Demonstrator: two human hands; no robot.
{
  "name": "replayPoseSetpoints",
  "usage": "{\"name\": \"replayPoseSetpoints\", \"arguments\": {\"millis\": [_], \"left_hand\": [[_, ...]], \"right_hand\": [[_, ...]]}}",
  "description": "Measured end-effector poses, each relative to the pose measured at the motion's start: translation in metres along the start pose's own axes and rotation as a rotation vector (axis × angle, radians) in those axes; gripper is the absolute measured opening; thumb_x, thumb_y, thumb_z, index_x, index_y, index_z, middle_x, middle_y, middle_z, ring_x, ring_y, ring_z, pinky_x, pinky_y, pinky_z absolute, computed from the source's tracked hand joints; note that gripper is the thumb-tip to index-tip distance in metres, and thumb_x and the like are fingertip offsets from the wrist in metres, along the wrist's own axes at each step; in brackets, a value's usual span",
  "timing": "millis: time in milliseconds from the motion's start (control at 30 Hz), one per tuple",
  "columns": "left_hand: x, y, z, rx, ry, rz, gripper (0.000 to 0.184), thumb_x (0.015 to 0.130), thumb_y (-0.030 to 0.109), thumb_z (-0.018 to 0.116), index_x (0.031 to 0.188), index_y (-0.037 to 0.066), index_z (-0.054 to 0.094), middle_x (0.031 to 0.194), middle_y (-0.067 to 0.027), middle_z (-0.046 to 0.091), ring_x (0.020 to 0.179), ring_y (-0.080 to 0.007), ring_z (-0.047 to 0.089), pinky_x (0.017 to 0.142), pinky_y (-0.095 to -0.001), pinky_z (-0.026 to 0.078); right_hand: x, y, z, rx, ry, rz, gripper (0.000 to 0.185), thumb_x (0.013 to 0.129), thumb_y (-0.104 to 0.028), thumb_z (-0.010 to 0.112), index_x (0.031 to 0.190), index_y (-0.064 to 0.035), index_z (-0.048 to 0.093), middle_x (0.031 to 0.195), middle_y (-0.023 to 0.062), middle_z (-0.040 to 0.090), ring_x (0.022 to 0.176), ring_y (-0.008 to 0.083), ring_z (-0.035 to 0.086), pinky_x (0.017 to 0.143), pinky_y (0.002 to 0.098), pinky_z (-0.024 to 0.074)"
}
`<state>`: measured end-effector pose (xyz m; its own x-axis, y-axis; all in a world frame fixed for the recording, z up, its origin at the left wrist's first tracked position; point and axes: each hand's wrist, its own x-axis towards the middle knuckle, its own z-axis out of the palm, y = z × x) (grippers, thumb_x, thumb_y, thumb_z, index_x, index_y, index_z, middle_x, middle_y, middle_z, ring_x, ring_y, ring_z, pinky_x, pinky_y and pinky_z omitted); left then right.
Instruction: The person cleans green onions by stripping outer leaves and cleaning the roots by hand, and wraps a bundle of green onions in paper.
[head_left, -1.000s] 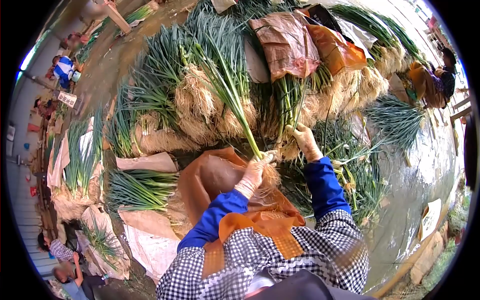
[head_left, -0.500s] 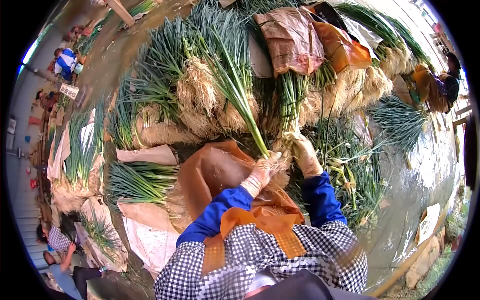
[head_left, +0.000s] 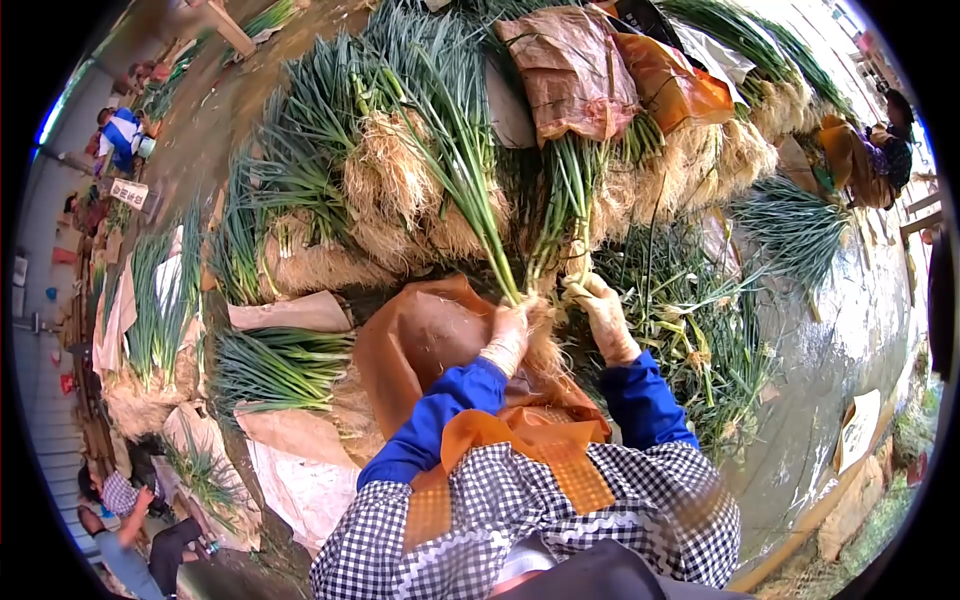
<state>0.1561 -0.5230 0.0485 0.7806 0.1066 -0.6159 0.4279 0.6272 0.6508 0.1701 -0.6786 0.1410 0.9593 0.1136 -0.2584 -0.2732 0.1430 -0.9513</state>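
My left hand [head_left: 509, 335] is closed round the lower stems of a few green onions [head_left: 462, 190], whose leaves point up and away and whose pale roots hang beside my fingers. To its right, my right hand [head_left: 603, 312] pinches the root end of another onion stem [head_left: 579, 250]. That stem belongs with a loose clump lying just beyond my hands, below a brown sack [head_left: 572, 75]. An orange-brown apron [head_left: 430, 325] spreads over my lap under my left hand.
Large bundles of onions with tan roots [head_left: 390, 185] stand beyond my hands. Loose leaves [head_left: 690, 330] lie at the right, a smaller bundle [head_left: 280, 370] at the left. People sit at the far right [head_left: 870, 165] and lower left [head_left: 130, 545].
My right hand reached into the root end of the clump, and its stems now lean toward my left hand. My left hand still holds its onions, now slightly more upright.
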Motion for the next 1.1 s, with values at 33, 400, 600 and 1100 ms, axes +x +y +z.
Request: {"name": "replayPoseSetpoints", "arguments": {"millis": [33,400,600,1100], "left_hand": [[0.013,-0.002,-0.009,0.026,0.038,0.126,0.010,0.079,0.001,0.064,0.080,0.007,0.057,0.070,-0.0034,0.058,0.062,-0.0153,0.058,0.060,-0.0281,0.051],[-0.074,-0.007,0.018,0.203,-0.374,-0.029,0.021,0.077,0.001,0.069,0.095,0.005,0.058,0.087,-0.0008,0.060,0.084,-0.0132,0.059,0.077,-0.0254,0.048],[-0.087,0.016,0.007,-0.043,-0.403,-0.273,0.008,0.087,0.006,0.056,0.092,0.009,0.050,0.099,-0.0178,0.063,0.081,-0.0258,0.063,0.074,-0.0386,0.053],[-0.066,0.015,-0.017,-0.292,-0.411,-0.421,0.003,0.089,0.011,0.053,0.091,0.011,0.056,0.084,-0.0105,0.060,0.058,-0.0155,0.053,0.050,-0.0253,0.045]], "right_hand": [[-0.003,-0.014,-0.001,-0.056,0.024,-0.127,0.016,0.087,-0.011,0.056,0.099,-0.0023,0.061,0.084,-0.0009,0.059,0.074,0.0073,0.052,0.071,0.0211,0.0413],[-0.003,-0.002,0.010,0.125,-0.123,0.192,0.018,0.085,-0.017,0.063,0.097,-0.0031,0.062,0.085,0.0003,0.063,0.072,0.0059,0.056,0.065,0.0169,0.0424],[0.070,0.048,0.019,0.637,-0.218,0.152,0.036,0.093,-0.041,0.045,0.101,-0.0089,0.060,0.097,0.0024,0.058,0.066,0.0054,0.043,0.061,0.0183,0.0372],[-0.043,0.048,-0.176,-1.699,0.020,0.250,0.031,0.085,-0.037,0.057,0.088,-0.0069,0.063,0.083,0.0098,0.066,0.069,0.0257,0.063,0.064,0.0370,0.0509]]}}
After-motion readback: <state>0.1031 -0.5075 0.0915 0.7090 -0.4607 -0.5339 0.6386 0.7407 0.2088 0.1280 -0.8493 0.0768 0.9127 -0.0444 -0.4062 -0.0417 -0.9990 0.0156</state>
